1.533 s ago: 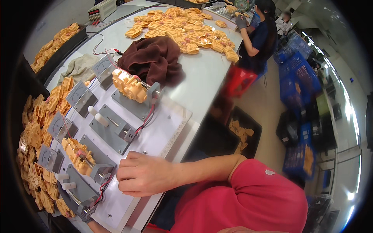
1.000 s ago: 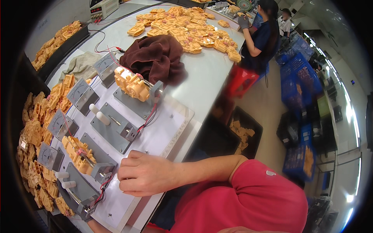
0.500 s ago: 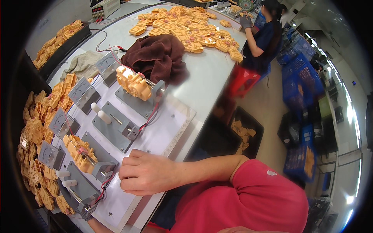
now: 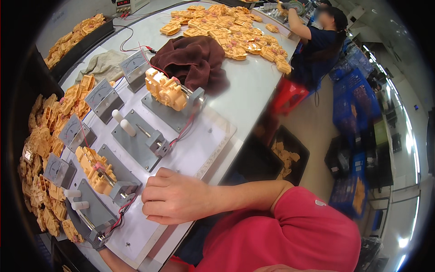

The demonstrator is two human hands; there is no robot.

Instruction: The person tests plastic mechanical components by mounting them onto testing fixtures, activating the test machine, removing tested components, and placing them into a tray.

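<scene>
My right hand point(image 4: 174, 199) rests closed, fingers curled under, at the front of a white board point(image 4: 190, 158); anything inside its fingers is hidden. Of my left hand point(image 4: 98, 245), only a dark-covered bit shows behind the nearest grey fixture point(image 4: 93, 211), which has two white pegs; its fingers are hidden. Just left of my right hand, an orange plastic gear housing point(image 4: 96, 170) sits on a second fixture. Farther off, another orange housing point(image 4: 165, 93) is mounted on a fixture. Between them stands a fixture point(image 4: 140, 140) with bare pegs and a metal shaft.
Several analog meters point(image 4: 103, 99) line the fixtures' far side. Orange housings pile up at the left point(image 4: 41, 158) and on the far table point(image 4: 235, 31). A brown cloth point(image 4: 192, 61) lies behind the board. A co-worker point(image 4: 317, 50) is at the far right, near a red stool point(image 4: 288, 95).
The view has shifted slightly, moving the bench a little rightward. My right hand stays closed in nearly the same place. The co-worker's arm has risen and the body has turned.
</scene>
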